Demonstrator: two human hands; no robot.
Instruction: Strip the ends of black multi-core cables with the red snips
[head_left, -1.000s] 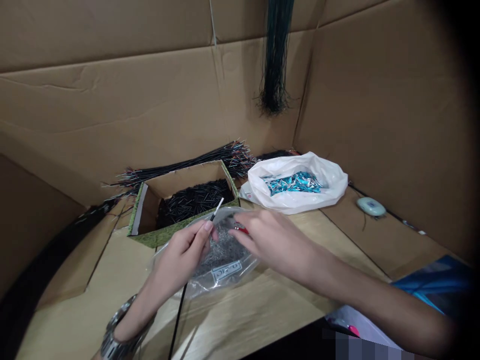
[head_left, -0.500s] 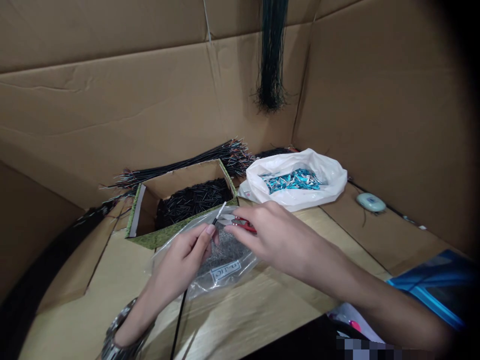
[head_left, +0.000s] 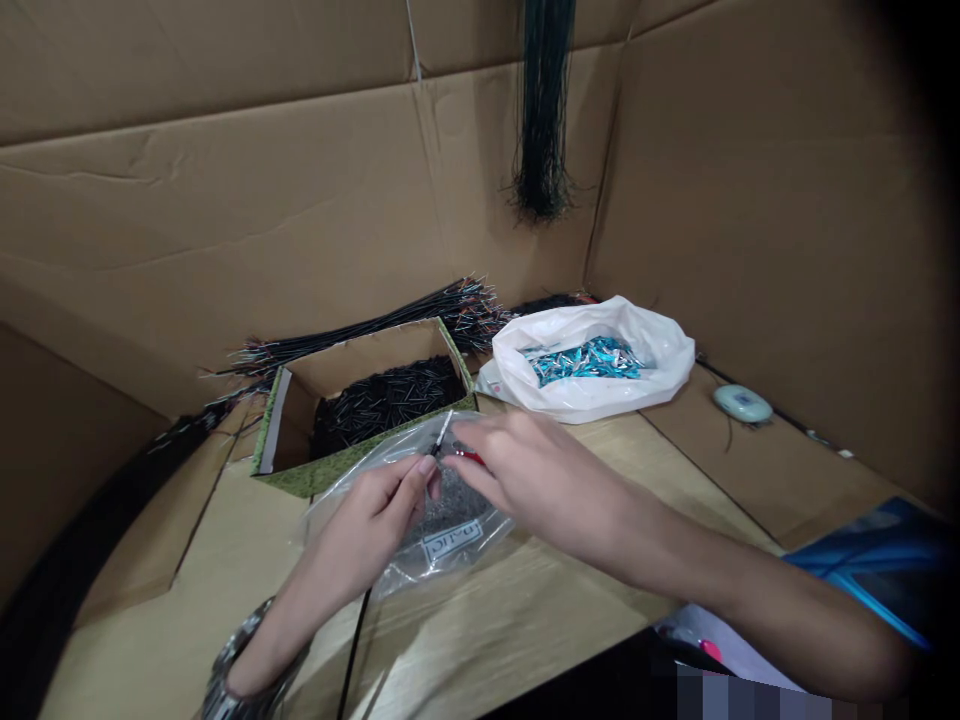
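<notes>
My left hand (head_left: 386, 510) pinches a black cable (head_left: 436, 447) between thumb and fingers, close to its end. A thin whitish tip sticks up from the black jacket. Closed around small red-handled snips (head_left: 471, 456), my right hand (head_left: 525, 460) is just to the right of that tip. The snips' blades meet the cable where the pale part begins; my fingers partly cover them. Under both hands lies a clear plastic bag (head_left: 409, 570) of small dark grey pieces, with a printed label. The cable's lower length runs down past my left wrist.
Behind my hands stands a green-sided box (head_left: 300, 482) of short black tubes. To its right, a white bag (head_left: 600, 400) holds shiny blue pieces. Black cable bundles (head_left: 360, 325) lie behind; thin dark strands (head_left: 546, 130) hang above. A pale oval object (head_left: 742, 403) rests at right.
My right hand has moved slightly left with the snips, bringing their blades onto the cable. My left hand has barely shifted.
</notes>
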